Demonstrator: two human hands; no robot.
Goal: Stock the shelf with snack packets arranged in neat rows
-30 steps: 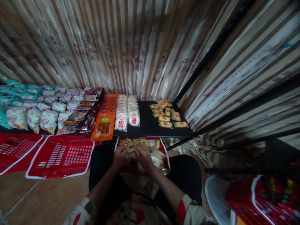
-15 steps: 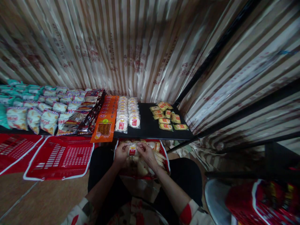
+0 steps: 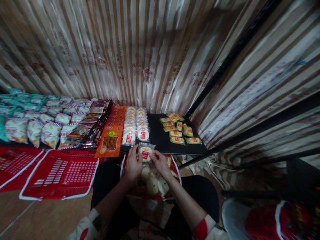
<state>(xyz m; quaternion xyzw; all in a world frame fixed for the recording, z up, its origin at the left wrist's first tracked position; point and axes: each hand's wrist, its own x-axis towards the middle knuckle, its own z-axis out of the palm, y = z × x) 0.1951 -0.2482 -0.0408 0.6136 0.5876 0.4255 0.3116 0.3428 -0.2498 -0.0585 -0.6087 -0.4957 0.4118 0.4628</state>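
A small clear packet of round white crackers [image 3: 145, 154] with a red label is held up between my two hands, just in front of the shelf edge. My left hand [image 3: 133, 164] grips its left side. Thumb and fingers of my right hand [image 3: 160, 162] pinch its right side. Below them, between my knees, a red basket [image 3: 179, 175] holds more pale wrapped snacks [image 3: 151, 183]. Two rows of like cracker packets [image 3: 129, 135] lie on the black shelf [image 3: 160, 146], just beyond my hands.
Left along the shelf are an orange snack bag [image 3: 110, 140], dark red packets [image 3: 93, 125] and white snack bags [image 3: 51, 133]. Small yellow packets [image 3: 176, 134] lie to the right. A red basket [image 3: 62, 173] stands on the floor at left. A black metal bar [image 3: 235, 60] slants upward at right.
Both hands have raised the cracker packet from over the basket, up and slightly forward to the shelf's front edge. The view has shifted slightly.
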